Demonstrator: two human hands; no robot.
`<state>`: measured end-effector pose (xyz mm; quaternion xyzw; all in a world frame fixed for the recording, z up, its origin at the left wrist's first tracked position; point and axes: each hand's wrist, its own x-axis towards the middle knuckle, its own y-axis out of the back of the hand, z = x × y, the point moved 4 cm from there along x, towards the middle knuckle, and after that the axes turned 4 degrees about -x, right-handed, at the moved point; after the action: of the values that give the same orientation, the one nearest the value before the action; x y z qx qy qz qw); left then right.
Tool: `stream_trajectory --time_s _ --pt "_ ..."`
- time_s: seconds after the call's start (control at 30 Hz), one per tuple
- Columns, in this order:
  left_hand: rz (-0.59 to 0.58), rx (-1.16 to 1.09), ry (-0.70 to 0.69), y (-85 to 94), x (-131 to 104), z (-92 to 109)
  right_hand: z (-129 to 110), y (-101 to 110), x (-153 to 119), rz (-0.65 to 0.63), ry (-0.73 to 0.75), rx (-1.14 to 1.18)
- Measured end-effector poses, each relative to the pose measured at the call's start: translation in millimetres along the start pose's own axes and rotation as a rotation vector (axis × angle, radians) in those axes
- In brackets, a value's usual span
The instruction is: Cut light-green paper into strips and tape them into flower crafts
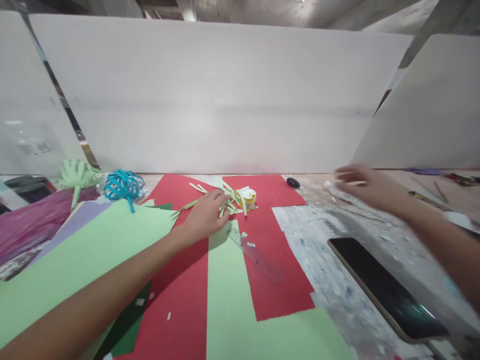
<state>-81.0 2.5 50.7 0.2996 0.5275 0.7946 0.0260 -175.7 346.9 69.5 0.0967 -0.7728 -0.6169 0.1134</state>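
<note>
My left hand [208, 214] is closed over a bunch of narrow light green paper strips [228, 192], whose ends stick out on both sides of it. Just right of the fingers sits a roll of tape [248, 196] with a yellow rim. Under the hand lie red paper [187, 285] and a light green sheet [227, 290]. A clear ruler [262, 260] rests across these sheets. My right hand [354, 181], blurred by motion, is held above the table's right side with its fingers stretched out, close to a small whitish crumpled thing [330, 186].
A phone [386, 287] lies at the right on the paint-stained table [300, 230]. A black oval object [293, 183] lies at the back. Blue [124, 185] and light green [77, 175] paper-strip balls stand left, near a pink plastic bag [48, 220]. White panels [225, 90] enclose the back.
</note>
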Motion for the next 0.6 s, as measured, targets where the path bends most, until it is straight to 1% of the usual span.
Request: stream_trajectory --time_s 0.1,0.13,0.17,0.2,0.27,0.33,0.4,0.43,0.5,0.53,0.6 --pt "0.015 0.059 -0.026 -10.3 33 -1 -84 -4 2 -0.033 0.050 0.057" --pt "0.020 0.080 -0.025 -14.6 42 -1 -107 -7 6 -0.045 0.074 0.081" --pt "0.029 0.096 -0.024 -18.3 48 -1 -126 -12 10 -0.057 0.099 0.106" --pt "0.033 0.108 -0.027 -21.6 53 -2 -140 -17 14 -0.070 0.123 0.133" --pt "0.038 0.115 -0.029 -25.5 56 -3 -154 -25 19 -0.092 0.181 0.183" --pt "0.035 0.111 -0.022 -25.6 54 -7 -155 -31 17 -0.063 0.216 0.208" --pt "0.036 0.086 -0.009 -23.1 49 -10 -153 -34 5 -0.035 0.214 0.206" --pt "0.043 0.068 -0.004 -21.3 47 -12 -153 -36 -4 -0.049 0.214 0.204" --pt "0.060 0.033 0.000 -17.0 41 -12 -157 -45 -23 -0.143 0.246 0.194" --pt "0.067 0.022 0.002 -14.6 38 -11 -160 -50 -33 -0.190 0.266 0.178" --pt "0.069 0.009 0.016 -9.3 27 -5 -166 -59 -48 -0.236 0.287 0.129"
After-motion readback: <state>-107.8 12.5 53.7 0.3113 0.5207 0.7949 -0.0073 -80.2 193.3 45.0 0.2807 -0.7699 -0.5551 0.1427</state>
